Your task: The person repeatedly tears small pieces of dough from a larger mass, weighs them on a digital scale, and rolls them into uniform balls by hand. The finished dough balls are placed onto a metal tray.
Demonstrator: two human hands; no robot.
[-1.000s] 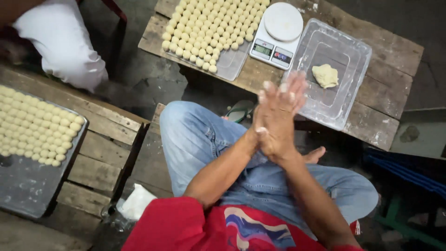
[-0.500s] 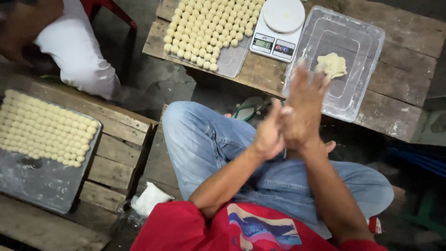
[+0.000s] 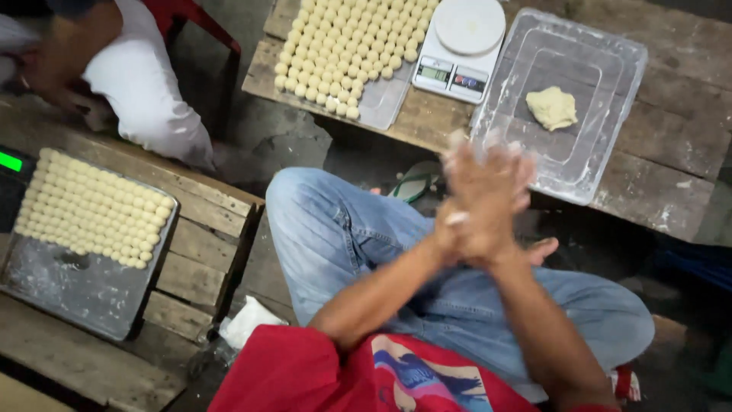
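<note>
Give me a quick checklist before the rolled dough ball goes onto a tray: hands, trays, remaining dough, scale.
1. Left hand and right hand pressed palm to palm: ok.
2. Dough piece between the palms: cannot tell, hidden and blurred.
3. Free space on the far tray: ok, bare strip at its near end.
4. Free space on the left tray: ok.
5. Dough lump left in the clear tub: ok.
6. Scale platform bare: ok.

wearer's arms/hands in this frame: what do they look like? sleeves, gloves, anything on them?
Both arms are bare up to short red sleeves. No gloves, watch or rings show. The left hand and right hand are motion-blurred, with pale floury patches on the fingers. Blue jeans below.
</note>
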